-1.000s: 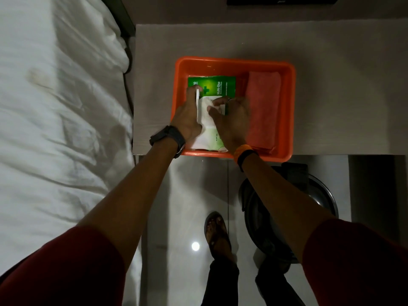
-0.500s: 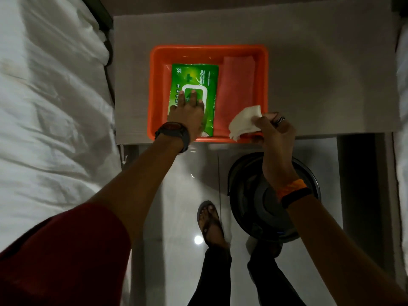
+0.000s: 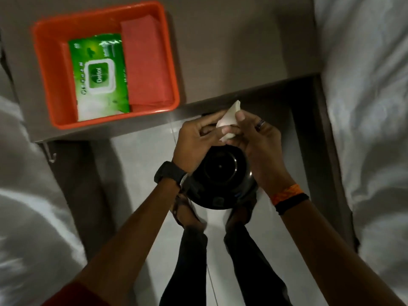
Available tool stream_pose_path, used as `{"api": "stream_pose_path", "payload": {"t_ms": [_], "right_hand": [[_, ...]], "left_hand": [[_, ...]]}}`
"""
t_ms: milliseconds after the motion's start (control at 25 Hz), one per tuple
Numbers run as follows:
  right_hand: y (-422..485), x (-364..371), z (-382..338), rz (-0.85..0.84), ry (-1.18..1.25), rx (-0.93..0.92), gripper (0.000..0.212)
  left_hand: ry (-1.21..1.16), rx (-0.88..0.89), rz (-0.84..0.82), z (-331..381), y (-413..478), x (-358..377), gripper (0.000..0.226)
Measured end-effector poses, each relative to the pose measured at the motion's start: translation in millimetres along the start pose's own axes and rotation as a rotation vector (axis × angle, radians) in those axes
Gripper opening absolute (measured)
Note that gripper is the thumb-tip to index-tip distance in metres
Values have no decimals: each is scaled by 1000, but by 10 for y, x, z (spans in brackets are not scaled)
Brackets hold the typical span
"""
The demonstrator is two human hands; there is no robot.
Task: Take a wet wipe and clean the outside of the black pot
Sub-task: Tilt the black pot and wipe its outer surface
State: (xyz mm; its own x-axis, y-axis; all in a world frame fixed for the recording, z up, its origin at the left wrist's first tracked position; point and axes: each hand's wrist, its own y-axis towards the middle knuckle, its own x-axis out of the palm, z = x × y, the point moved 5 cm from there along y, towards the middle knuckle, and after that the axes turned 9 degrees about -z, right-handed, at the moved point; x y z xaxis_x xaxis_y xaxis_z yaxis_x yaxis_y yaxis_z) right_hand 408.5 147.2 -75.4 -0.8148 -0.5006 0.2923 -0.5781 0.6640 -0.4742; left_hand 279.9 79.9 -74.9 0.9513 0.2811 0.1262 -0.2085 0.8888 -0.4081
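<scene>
A white wet wipe [image 3: 229, 120] is pinched between both hands just above the black pot [image 3: 220, 180], which sits upside down on the floor by my feet. My right hand [image 3: 258, 142] grips the wipe's right side, thumb on top. My left hand [image 3: 198, 140] holds its left edge with the fingertips. The green wipe pack [image 3: 100, 76] lies shut in the orange tray [image 3: 44, 69] on the table, upper left.
A folded red cloth [image 3: 145, 62] lies in the tray beside the pack. The grey table [image 3: 231, 51] edge runs just above my hands. White bedding [image 3: 371, 107] lies to the right and left. My feet [image 3: 189, 217] stand on the white tiled floor.
My left hand left the wipe pack and joined the right hand on the wipe. Both hands came down over the pot. The view shifted right and down.
</scene>
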Motion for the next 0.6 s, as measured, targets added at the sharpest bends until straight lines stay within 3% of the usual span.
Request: {"api": "stream_pose_path", "payload": {"t_ms": [240,480,600], "right_hand": [[-76,-614,174,19,98,108,22],[-112,-1121,250,0,59,137,26],[-84,-1365,293,14,97,165,26]], "left_hand": [[-45,-68,-29,-170,97,634,31],[-41,-314,0,-338,374,881,26],[39,-279,-126,-331,530,1040,22]]}}
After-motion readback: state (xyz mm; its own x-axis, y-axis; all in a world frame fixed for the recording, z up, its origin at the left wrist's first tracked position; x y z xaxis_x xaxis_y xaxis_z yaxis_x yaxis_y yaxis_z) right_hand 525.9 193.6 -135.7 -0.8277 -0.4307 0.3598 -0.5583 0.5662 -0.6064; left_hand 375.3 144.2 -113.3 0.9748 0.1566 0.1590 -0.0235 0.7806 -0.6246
